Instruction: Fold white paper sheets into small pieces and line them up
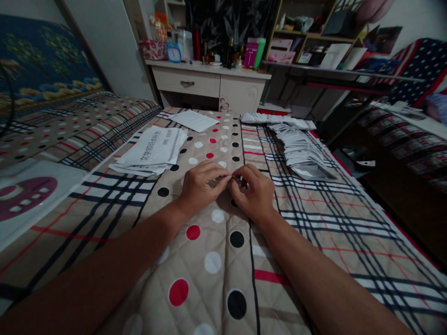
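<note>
A dotted & plaid quilt fills the foreground, w/ a white dresser past its far edge, a fanned paper row on the R side, a printed paper stack on the L & a white sheet just behind that stack. Btwn row & stack, a person's L hand and R hand meet over the quilt, each closed in a fingertip pinch, tips tog.; can't tell if anything's held.
</note>
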`<state>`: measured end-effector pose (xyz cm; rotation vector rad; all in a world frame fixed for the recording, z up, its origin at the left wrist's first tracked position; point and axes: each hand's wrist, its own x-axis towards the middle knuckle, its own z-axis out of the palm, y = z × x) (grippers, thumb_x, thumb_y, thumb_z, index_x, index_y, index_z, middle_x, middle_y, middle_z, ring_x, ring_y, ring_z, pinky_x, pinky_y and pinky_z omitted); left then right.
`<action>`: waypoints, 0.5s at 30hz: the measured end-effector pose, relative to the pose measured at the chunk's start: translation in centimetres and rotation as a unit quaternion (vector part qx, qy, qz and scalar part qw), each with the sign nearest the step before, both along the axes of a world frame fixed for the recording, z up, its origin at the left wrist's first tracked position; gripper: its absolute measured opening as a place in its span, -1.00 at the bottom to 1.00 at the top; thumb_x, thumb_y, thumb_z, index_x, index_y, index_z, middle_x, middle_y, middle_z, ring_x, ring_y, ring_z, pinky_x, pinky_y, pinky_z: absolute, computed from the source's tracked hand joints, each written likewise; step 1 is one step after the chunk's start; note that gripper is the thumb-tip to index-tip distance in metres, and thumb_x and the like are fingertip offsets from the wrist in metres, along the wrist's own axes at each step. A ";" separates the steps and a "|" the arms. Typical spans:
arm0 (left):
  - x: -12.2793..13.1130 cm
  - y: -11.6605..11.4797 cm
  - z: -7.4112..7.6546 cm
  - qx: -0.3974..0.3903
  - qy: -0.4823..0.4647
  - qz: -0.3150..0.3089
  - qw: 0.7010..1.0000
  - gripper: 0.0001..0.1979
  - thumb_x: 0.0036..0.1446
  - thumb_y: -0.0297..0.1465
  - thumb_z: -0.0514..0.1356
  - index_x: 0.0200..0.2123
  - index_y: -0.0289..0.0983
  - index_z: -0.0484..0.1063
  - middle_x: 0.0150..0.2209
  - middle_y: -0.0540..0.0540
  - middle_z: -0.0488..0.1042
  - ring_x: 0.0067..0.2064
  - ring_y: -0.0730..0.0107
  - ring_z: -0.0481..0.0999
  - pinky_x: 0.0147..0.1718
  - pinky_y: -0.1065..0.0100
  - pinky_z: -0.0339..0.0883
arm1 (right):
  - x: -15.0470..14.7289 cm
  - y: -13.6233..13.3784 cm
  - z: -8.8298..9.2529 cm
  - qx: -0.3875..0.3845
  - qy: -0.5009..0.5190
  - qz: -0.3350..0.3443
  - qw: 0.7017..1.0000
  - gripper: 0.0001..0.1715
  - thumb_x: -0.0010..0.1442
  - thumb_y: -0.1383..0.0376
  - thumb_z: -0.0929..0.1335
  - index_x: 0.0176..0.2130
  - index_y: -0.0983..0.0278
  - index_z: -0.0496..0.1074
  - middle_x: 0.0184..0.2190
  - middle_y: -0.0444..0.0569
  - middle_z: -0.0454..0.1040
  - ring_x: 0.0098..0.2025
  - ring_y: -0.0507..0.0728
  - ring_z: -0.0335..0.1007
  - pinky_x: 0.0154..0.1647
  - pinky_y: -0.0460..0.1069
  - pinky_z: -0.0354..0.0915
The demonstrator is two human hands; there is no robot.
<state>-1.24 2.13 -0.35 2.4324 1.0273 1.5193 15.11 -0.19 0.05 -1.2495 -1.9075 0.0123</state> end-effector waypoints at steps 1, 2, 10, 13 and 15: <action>0.0 0.0 0.0 0.003 0.004 0.007 1.000 -0.91 0.15 -0.46 0.21 -0.34 -0.25 0.54 -0.33 -0.09 0.59 -0.25 0.36 0.54 -0.20 0.32 0.39 | 0.0 0.0 0.0 -0.001 0.001 -0.002 1.000 -0.91 0.15 0.29 0.30 -0.38 0.22 0.39 -0.39 -0.06 0.46 -0.39 0.07 0.35 -0.37 -0.05 0.16; 0.0 0.1 0.0 0.003 0.009 0.015 1.000 -0.91 0.14 -0.46 0.21 -0.35 -0.25 0.53 -0.33 -0.09 0.59 -0.25 0.35 0.53 -0.19 0.31 0.39 | 0.1 0.1 0.1 -0.002 0.005 -0.004 1.000 -0.91 0.15 0.29 0.30 -0.39 0.22 0.39 -0.39 -0.07 0.46 -0.40 0.06 0.35 -0.38 -0.05 0.16; -1.3 1.7 -0.7 -0.043 0.043 0.102 0.993 -0.90 0.14 -0.46 0.17 -0.36 -0.28 0.50 -0.37 -0.08 0.54 -0.33 0.38 0.48 -0.30 0.37 0.36 | 1.1 1.6 -0.8 -0.059 0.144 -0.049 0.987 -0.94 0.05 0.35 0.30 -0.43 0.23 0.39 -0.48 -0.11 0.44 -0.50 0.04 0.30 -0.42 -0.05 0.19; -1.7 2.0 -0.8 -0.033 0.081 0.111 0.990 -0.89 0.14 -0.48 0.16 -0.32 -0.28 0.50 -0.32 -0.10 0.54 -0.25 0.32 0.49 -0.22 0.32 0.37 | 1.3 2.1 -1.2 -0.092 0.190 -0.061 0.976 -0.93 0.04 0.35 0.29 -0.44 0.23 0.38 -0.52 -0.12 0.44 -0.54 0.04 0.28 -0.47 -0.05 0.18; -1.7 1.8 -0.7 -0.013 0.133 0.096 0.986 -0.84 0.12 -0.52 0.14 -0.27 -0.25 0.52 -0.23 -0.12 0.54 -0.15 0.27 0.48 -0.15 0.27 0.37 | 1.3 2.3 -1.3 -0.103 0.201 -0.065 0.972 -0.94 0.02 0.34 0.29 -0.45 0.24 0.38 -0.54 -0.13 0.43 -0.56 0.04 0.27 -0.49 -0.05 0.17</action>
